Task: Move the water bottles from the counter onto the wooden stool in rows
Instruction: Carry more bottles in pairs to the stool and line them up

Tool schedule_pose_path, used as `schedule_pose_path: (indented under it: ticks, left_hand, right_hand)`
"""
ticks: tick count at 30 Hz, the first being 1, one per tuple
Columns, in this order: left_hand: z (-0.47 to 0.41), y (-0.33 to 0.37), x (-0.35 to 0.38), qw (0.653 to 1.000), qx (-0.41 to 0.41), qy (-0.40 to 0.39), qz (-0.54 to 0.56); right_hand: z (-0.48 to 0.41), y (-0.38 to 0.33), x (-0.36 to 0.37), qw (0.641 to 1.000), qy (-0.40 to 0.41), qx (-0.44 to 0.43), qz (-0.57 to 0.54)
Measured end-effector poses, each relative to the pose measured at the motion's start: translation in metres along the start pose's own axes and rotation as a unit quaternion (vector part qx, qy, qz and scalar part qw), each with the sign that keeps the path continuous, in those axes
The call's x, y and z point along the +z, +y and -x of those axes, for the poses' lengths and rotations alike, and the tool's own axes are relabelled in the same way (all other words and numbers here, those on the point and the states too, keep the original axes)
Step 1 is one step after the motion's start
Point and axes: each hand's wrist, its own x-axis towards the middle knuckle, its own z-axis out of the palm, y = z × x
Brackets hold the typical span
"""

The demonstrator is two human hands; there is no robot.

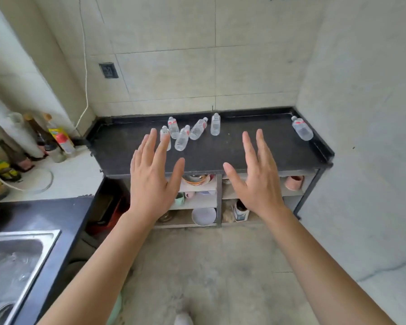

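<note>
Head view, looking down into a tiled kitchen corner. Against the back wall, a black counter (281,148) with a raised rim. On it, six water bottles (182,138), clear and white-capped, some with red-marked labels. Five bunched on the left half, well back from the front edge, pointing at differing angles. Far off in the right rear corner, a lone bottle (302,129), well apart from the rest. Standing or lying: cannot tell for certain.

Raised before the counter's front edge, the left hand (150,184), back toward the camera, fingers straight and spread, grasping nothing. Fingertips overlapping the leftmost bottle (163,131) of the bunch; touching or not, cannot tell. Beside it at the same height, the right hand (259,184), likewise released, fingers straight and fanned, empty, before the middle of the counter and apart from every bottle. Both forearms bare, reaching in from the bottom corners.

Under the counter, open shelves (218,200) with crockery: a white bowl (204,216), a pink cup (294,182), a jar (241,211). At the lower left, a steel sink (17,261) set in a dark worktop. Behind it, on a pale ledge, several sauce bottles (59,137) and a clear glass dish (41,181). On the wall tiles, a dark socket (108,70) and a white cord (86,78) hanging down beside it
</note>
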Motion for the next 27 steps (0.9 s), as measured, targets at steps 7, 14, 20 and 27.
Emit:
schedule_pose_path:
  ticks: [7,14,20,27]
  left_hand:
    - [-0.099,0.021,0.140,0.997,0.039,-0.032,0.053]
    - [-0.219,0.033,0.295,0.989,0.038,-0.110,0.088]
    - [-0.293,0.061,0.394,0.978,0.049,-0.176,0.096]
    - [-0.337,0.065,0.518,0.965,0.030,-0.253,0.056]
  right_hand:
    - [-0.066,0.120,0.017,0.997,-0.010,0.054,0.056]
    - [-0.175,0.239,0.028,0.986,-0.027,0.111,0.121]
    - [-0.232,0.322,0.034,0.975,-0.020,0.165,0.146]
    - [-0.289,0.447,0.083,0.958,-0.105,0.214,0.162]
